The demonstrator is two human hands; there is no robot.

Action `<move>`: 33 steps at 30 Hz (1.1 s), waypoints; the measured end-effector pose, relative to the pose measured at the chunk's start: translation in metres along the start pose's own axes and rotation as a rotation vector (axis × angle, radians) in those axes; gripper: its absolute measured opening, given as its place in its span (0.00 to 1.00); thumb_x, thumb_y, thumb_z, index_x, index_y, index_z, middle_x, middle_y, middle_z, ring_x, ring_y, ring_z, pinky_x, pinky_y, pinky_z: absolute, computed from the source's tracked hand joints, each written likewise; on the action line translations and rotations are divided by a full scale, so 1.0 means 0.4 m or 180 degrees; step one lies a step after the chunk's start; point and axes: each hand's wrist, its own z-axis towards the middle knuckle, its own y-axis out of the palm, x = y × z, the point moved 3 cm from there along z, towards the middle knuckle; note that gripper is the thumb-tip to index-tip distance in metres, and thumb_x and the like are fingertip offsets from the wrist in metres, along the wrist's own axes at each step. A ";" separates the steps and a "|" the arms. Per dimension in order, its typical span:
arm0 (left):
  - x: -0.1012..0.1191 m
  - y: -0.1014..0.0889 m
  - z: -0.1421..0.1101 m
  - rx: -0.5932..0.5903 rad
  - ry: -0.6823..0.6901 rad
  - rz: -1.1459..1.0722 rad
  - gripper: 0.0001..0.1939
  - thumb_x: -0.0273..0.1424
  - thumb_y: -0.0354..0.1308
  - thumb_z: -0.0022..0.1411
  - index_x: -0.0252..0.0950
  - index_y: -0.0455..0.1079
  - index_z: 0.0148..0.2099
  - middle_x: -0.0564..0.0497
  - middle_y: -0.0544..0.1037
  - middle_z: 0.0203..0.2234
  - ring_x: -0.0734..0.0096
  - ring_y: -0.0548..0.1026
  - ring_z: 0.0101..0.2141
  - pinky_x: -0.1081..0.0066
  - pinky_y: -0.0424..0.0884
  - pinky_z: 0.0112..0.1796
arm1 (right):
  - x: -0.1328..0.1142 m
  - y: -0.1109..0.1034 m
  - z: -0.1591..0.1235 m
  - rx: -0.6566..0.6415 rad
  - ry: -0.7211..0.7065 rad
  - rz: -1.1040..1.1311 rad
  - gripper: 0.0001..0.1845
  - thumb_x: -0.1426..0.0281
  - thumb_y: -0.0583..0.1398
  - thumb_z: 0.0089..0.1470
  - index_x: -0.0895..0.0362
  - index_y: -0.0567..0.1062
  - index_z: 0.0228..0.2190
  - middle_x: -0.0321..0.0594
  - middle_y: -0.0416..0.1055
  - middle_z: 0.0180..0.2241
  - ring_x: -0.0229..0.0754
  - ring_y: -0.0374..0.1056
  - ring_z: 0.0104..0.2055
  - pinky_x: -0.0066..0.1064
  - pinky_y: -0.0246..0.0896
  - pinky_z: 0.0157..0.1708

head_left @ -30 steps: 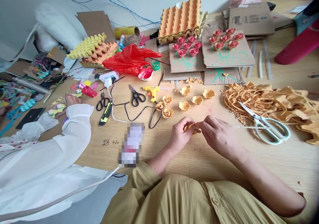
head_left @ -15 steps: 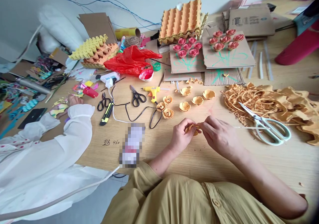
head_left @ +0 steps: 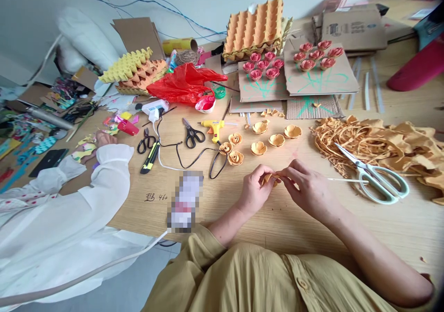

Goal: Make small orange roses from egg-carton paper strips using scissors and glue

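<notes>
Between my two hands is an orange egg-carton flower piece (head_left: pixel 269 179), partly covered by fingers. My left hand (head_left: pixel 255 189) is closed on its left side. The fingertips of my right hand (head_left: pixel 305 187) pinch its right edge. Just beyond my hands lie several open orange flower cups (head_left: pixel 276 140) and three rolled orange roses (head_left: pixel 236 158). To the right rest scissors with pale green handles (head_left: pixel 378 182), beside a heap of orange carton scraps (head_left: pixel 367 140). A thin white stick (head_left: pixel 347 180) lies between my right hand and the scissors.
A yellow glue gun (head_left: pixel 213 127), black scissors (head_left: pixel 193 135) and a box cutter (head_left: pixel 150 158) lie left of the flowers. Behind stand red flowers on cardboard (head_left: pixel 321 83) and stacked egg trays (head_left: pixel 255 25). At left, a co-worker's white sleeve (head_left: pixel 113 177) reaches over the table.
My right hand's fingers have shifted slightly along the orange piece, and its knuckles have opened out a little. The whole view has drifted slightly; the things on the table lie as before.
</notes>
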 end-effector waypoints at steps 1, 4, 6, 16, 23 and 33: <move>0.001 0.000 0.000 0.0011 0.0007 -0.0046 0.03 0.31 0.56 0.67 0.38 0.68 0.40 0.53 0.80 0.31 0.73 0.79 0.32 0.74 0.73 0.36 | 0.001 0.000 0.000 -0.0015 0.0006 0.0021 0.13 0.70 0.54 0.64 0.56 0.79 0.34 0.40 0.69 0.32 0.37 0.66 0.28 0.28 0.57 0.28; 0.007 -0.004 0.001 0.0102 0.0045 0.0003 0.03 0.31 0.57 0.66 0.37 0.69 0.39 0.53 0.79 0.30 0.73 0.78 0.31 0.74 0.73 0.35 | 0.004 0.002 0.001 0.0016 0.0088 0.0267 0.12 0.70 0.55 0.64 0.55 0.79 0.38 0.40 0.70 0.34 0.37 0.67 0.29 0.29 0.58 0.29; 0.008 -0.007 0.001 0.0161 0.0044 0.0059 0.04 0.32 0.57 0.66 0.37 0.69 0.39 0.53 0.79 0.30 0.73 0.78 0.30 0.74 0.73 0.34 | 0.006 0.003 0.000 0.0079 0.0138 0.0387 0.12 0.70 0.55 0.64 0.54 0.79 0.41 0.40 0.71 0.35 0.37 0.68 0.29 0.29 0.59 0.29; 0.006 0.000 0.003 0.0057 -0.0078 -0.0404 0.03 0.31 0.57 0.66 0.37 0.69 0.39 0.54 0.79 0.30 0.73 0.80 0.33 0.74 0.75 0.37 | -0.007 0.001 -0.002 0.0071 -0.0234 -0.0257 0.13 0.71 0.53 0.65 0.56 0.79 0.37 0.41 0.69 0.32 0.40 0.66 0.30 0.31 0.57 0.31; 0.010 -0.009 -0.001 0.0176 0.0073 -0.0045 0.06 0.32 0.56 0.67 0.36 0.71 0.42 0.52 0.77 0.32 0.75 0.75 0.31 0.76 0.73 0.36 | -0.002 0.000 0.003 0.0109 0.0055 0.0168 0.12 0.69 0.55 0.66 0.56 0.78 0.43 0.41 0.71 0.35 0.37 0.67 0.29 0.29 0.58 0.29; 0.000 0.001 0.001 0.0150 0.0035 -0.0322 0.04 0.31 0.57 0.66 0.36 0.69 0.40 0.52 0.78 0.30 0.73 0.78 0.33 0.74 0.74 0.38 | -0.001 0.005 -0.002 0.0169 -0.0074 -0.0119 0.12 0.71 0.55 0.65 0.56 0.79 0.38 0.40 0.69 0.33 0.38 0.67 0.29 0.29 0.56 0.27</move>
